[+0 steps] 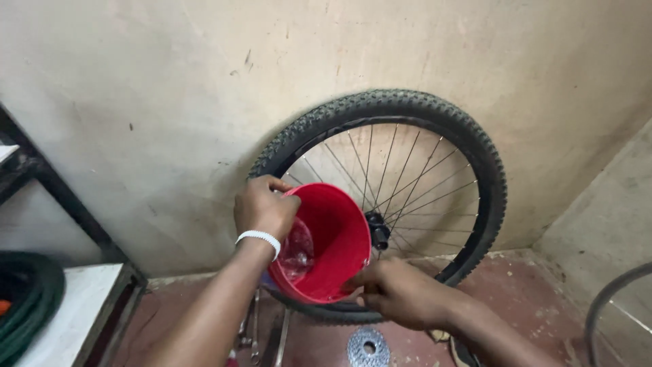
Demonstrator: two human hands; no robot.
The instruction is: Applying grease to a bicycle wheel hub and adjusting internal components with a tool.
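Red bucket (333, 245) at centre frame, tilted on its side, mouth toward the camera, a little water pooled inside. Left hand (265, 207) closed in a grip on the rim at upper left, white wristband (259, 238) just below. Right hand (401, 292) closed on the lower rim. Behind, bicycle wheel (380, 204) leaning on the wall (170, 102). Cassette sprocket (368, 348) on the floor (530, 306), bottom centre.

Stained beige plaster wall (156, 102); reddish worn floor (530, 299); dark metal shelf frame (61, 197) at left.
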